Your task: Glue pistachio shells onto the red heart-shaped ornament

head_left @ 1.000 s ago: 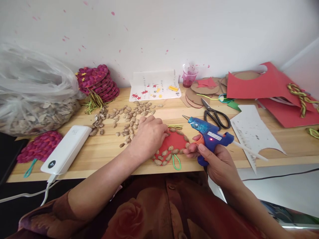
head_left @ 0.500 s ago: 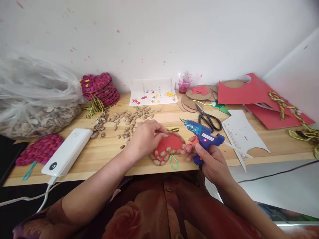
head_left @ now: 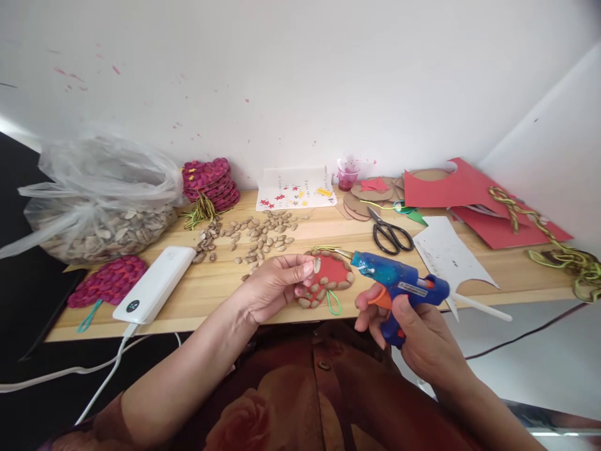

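My left hand [head_left: 278, 285] pinches a small tan shell [head_left: 317, 265] between thumb and fingertips, over the left part of a red piece [head_left: 333, 270] edged with similar shells. A green loop [head_left: 333, 303] sticks out from the near edge of that piece, which lies on the table. My right hand [head_left: 413, 326] is wrapped round the handle of a blue glue gun [head_left: 394, 279]. Its nozzle points left, above the far side of the red piece, and a white glue stick [head_left: 483, 308] comes out of its back end.
Loose shells [head_left: 263, 235] lie beyond my left hand. Black scissors [head_left: 392, 235] and white card [head_left: 451, 254] are beyond the glue gun. At left are a white power bank [head_left: 154, 285] and a plastic bag of shells [head_left: 107, 232].
My left hand has lifted back from the red piece and turned, showing a shell in its fingertips. The glue gun has turned and its nozzle is now closer to the red piece. The view has shifted.
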